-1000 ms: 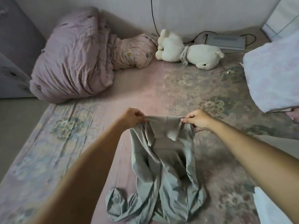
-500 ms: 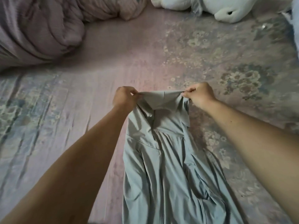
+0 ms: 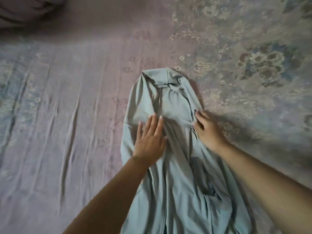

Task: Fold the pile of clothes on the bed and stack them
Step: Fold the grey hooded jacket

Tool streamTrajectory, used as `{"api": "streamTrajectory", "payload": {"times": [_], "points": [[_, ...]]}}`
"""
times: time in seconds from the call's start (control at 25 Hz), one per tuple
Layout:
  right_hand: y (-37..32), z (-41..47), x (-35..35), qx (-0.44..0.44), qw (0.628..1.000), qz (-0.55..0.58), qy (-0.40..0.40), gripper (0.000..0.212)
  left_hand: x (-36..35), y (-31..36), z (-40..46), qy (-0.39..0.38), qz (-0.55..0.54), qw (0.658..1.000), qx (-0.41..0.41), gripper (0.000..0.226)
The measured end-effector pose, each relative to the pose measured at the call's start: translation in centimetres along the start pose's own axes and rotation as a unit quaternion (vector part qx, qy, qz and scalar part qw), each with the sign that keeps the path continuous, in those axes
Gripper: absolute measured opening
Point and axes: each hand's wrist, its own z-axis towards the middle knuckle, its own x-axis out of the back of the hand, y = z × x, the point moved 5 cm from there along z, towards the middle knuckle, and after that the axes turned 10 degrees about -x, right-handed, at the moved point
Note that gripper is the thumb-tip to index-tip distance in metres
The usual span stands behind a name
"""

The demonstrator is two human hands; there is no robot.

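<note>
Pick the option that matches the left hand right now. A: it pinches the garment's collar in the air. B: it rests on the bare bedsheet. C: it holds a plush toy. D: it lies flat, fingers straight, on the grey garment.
D: the left hand lies palm down with straight fingers on the grey garment, which is spread on the bedsheet.

Pink floral bedsheet (image 3: 84, 115), creased, spread across view; bunched mauve bedding (image 3: 25, 10) at top left corner.
</note>
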Motion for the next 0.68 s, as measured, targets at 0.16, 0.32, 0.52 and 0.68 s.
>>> {"api": "streamTrajectory", "payload": {"times": [0.16, 0.32, 0.52, 0.68], "points": [[5.3, -8.3, -3.2, 0.109, 0.973, -0.205, -0.004, 0.059, -4.6, 3.4, -8.9, -0.007, 0.067, 0.996, -0.060, 0.063], [11.3, -14.2, -2.2, -0.095, 0.981, -0.167, 0.000, 0.060, -6.3, 5.6, -15.7, -0.019, 0.077, 0.997, -0.013, 0.060], [13.2, -21.3, -1.5, -0.200, 0.972, -0.093, 0.078, 0.053, -8.6, 8.1, -23.3, -0.008, 0.106, 0.994, 0.000, 0.056], [13.3, -23.3, -0.8, -0.336, 0.936, -0.067, 0.083, 0.037, -8.9, 9.3, -26.0, 0.037, 0.118, 0.992, -0.007, 0.057]]}}
